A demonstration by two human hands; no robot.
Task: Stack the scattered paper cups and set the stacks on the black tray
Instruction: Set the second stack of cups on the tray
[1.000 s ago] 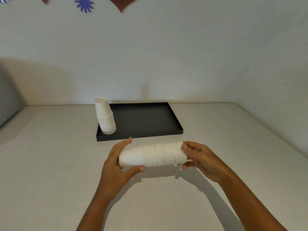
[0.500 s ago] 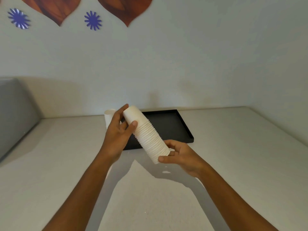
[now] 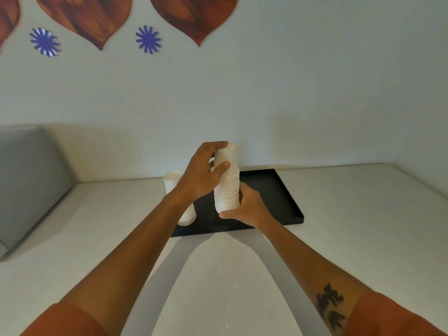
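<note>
A tall stack of white paper cups (image 3: 227,190) stands nearly upright over the black tray (image 3: 281,190), rims down. My left hand (image 3: 202,174) grips its top end and my right hand (image 3: 247,207) holds its lower end from the right. Whether the stack's bottom touches the tray floor is hidden by my right hand. A second, shorter stack of white cups (image 3: 188,215) stands at the tray's front left corner, mostly hidden behind my left forearm.
The tray lies on a pale tabletop (image 3: 351,238) close to a light wall. A grey slanted panel (image 3: 26,185) stands at the far left of the table. Brown and blue paper decorations hang on the wall above.
The stack held in both hands went from lying sideways above the table, through a tilt, to nearly upright over the tray. Both hands moved forward with it.
</note>
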